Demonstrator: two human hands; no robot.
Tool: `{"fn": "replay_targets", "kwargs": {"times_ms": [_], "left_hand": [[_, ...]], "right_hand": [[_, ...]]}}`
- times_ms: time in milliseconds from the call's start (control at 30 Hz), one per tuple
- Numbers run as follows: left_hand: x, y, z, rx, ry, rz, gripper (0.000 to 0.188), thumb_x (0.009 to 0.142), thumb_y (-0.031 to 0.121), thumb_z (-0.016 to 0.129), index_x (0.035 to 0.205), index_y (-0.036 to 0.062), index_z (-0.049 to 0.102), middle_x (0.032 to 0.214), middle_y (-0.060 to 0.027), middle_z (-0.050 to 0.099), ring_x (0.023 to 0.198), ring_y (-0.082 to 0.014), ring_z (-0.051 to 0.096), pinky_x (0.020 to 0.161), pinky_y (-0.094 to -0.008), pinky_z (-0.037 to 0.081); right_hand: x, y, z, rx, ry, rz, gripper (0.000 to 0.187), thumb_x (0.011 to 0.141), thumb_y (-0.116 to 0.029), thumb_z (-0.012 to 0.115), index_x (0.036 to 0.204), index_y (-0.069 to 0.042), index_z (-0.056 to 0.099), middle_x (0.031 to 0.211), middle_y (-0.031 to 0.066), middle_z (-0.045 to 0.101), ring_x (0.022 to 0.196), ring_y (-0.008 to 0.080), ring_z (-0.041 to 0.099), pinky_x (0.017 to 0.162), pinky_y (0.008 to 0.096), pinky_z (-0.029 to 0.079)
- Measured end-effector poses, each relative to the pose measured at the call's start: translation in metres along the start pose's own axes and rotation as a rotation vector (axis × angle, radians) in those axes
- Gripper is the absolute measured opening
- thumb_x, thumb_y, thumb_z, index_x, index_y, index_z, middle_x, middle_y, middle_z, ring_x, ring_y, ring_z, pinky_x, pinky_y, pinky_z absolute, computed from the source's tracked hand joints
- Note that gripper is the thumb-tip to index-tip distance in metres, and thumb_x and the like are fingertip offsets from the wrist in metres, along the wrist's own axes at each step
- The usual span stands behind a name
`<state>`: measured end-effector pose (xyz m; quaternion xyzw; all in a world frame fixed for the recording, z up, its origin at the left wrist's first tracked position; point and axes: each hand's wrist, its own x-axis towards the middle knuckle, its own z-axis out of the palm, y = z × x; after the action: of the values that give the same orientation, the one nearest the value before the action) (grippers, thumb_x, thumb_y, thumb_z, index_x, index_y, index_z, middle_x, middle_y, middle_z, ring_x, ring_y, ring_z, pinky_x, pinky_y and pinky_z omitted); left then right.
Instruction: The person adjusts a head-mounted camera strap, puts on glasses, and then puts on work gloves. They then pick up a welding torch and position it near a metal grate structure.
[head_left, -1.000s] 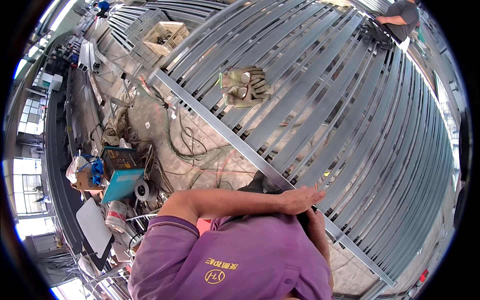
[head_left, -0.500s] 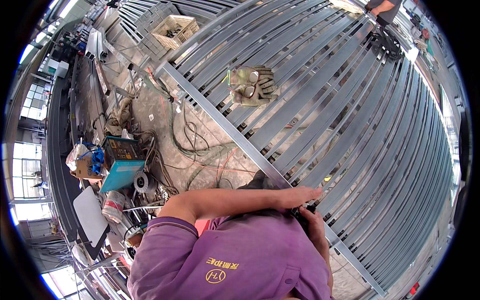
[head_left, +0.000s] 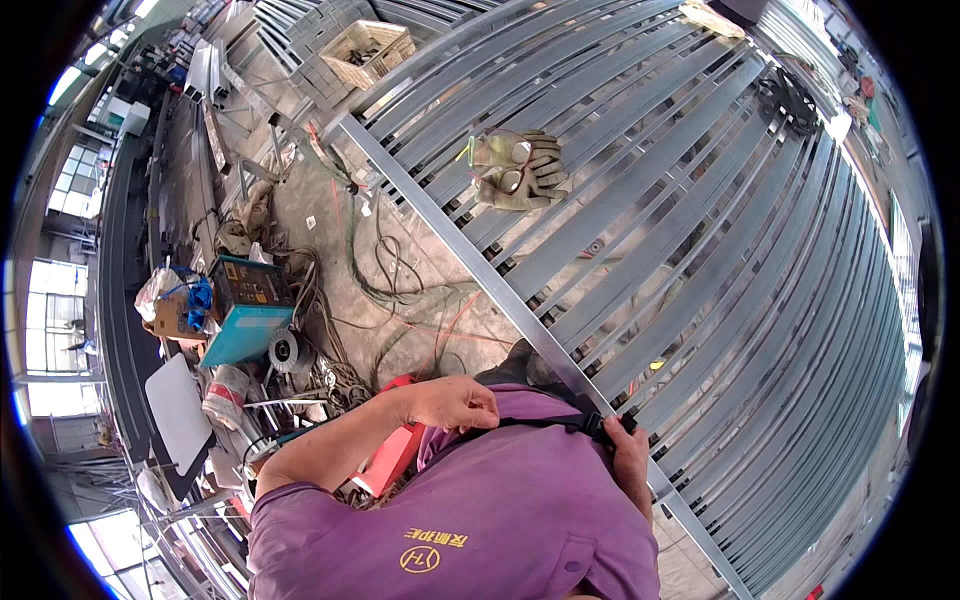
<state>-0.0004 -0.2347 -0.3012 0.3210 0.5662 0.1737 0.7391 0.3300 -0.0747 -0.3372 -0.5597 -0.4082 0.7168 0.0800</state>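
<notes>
A black strap (head_left: 540, 421) runs across the waist of my purple shirt (head_left: 500, 510). My left hand (head_left: 455, 404) is closed at the strap's left end, its fingers curled in a fist by my belly. At the strap's other end my right hand (head_left: 628, 450) grips a black buckle (head_left: 597, 426), thumb on top, close to the frame's near rail. Part of the right fingers is hidden. Further off, a pair of worn work gloves (head_left: 535, 185) lies on the metal bars, with clear glasses (head_left: 518, 165) resting on them.
A large rack of grey metal bars (head_left: 640, 240) fills the right side, edged by a rail (head_left: 470, 255). On the left stand a teal machine (head_left: 250, 325), a wire spool (head_left: 284, 350) and tangled cables (head_left: 390, 275). A crate (head_left: 367, 55) sits at the back.
My left hand has moved left from the buckle to my belly, and the strap now shows stretched between both hands. The right hand stays at the buckle. The view has shifted slightly.
</notes>
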Motion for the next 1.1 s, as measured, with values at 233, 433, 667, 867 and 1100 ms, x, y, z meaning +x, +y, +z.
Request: {"fn": "replay_targets", "kwargs": {"times_ms": [233, 433, 667, 867, 1100], "left_hand": [[-0.014, -0.020, 0.006, -0.202, 0.032, 0.046, 0.023, 0.104, 0.025, 0.069, 0.113, 0.0044, 0.071, 0.082, -0.0004, 0.066, 0.069, -0.0087, 0.062, 0.060, -0.0262, 0.053], [-0.003, -0.025, 0.019, -0.130, 0.419, 0.097, 0.020, 0.108, 0.022, 0.059, 0.105, 0.0029, 0.066, 0.077, -0.0018, 0.064, 0.065, -0.0102, 0.062, 0.058, -0.0286, 0.052], [0.015, -0.015, 0.020, -0.312, 0.650, 0.203, 0.019, 0.109, 0.020, 0.058, 0.106, 0.0030, 0.065, 0.083, 0.0028, 0.061, 0.076, -0.0060, 0.057, 0.067, -0.0260, 0.049], [0.031, 0.000, 0.024, -0.259, 0.632, 0.332, 0.020, 0.110, 0.018, 0.058, 0.107, -0.0013, 0.064, 0.088, 0.0009, 0.062, 0.084, -0.0075, 0.055, 0.075, -0.0281, 0.050], [0.056, 0.025, 0.000, -0.152, 0.634, 0.516, 0.021, 0.111, 0.020, 0.057, 0.108, 0.0014, 0.064, 0.089, 0.0048, 0.060, 0.083, -0.0050, 0.052, 0.074, -0.0248, 0.047]], "right_hand": [[-0.002, -0.008, 0.002, -0.072, -0.038, -0.025, 0.027, 0.099, -0.034, 0.073, 0.090, -0.009, 0.069, 0.074, -0.0074, 0.058, 0.063, 0.0038, 0.047, 0.058, 0.0237, 0.033], [-0.002, -0.004, -0.002, -0.049, -0.023, -0.006, 0.025, 0.097, -0.033, 0.072, 0.089, -0.010, 0.067, 0.074, -0.0069, 0.057, 0.064, 0.0049, 0.047, 0.060, 0.0250, 0.035], [-0.012, -0.012, -0.004, -0.070, -0.022, -0.006, 0.026, 0.095, -0.033, 0.076, 0.090, -0.008, 0.070, 0.079, -0.0050, 0.064, 0.069, 0.0062, 0.052, 0.065, 0.0256, 0.040], [-0.016, -0.011, -0.005, -0.122, -0.009, 0.004, 0.023, 0.095, -0.030, 0.074, 0.090, -0.008, 0.069, 0.082, -0.0033, 0.066, 0.072, 0.0073, 0.054, 0.068, 0.0262, 0.042], [-0.018, -0.006, -0.004, -0.141, -0.067, -0.013, 0.025, 0.096, -0.028, 0.073, 0.094, -0.004, 0.072, 0.085, -0.0017, 0.069, 0.077, 0.0087, 0.060, 0.074, 0.0267, 0.047]]}}
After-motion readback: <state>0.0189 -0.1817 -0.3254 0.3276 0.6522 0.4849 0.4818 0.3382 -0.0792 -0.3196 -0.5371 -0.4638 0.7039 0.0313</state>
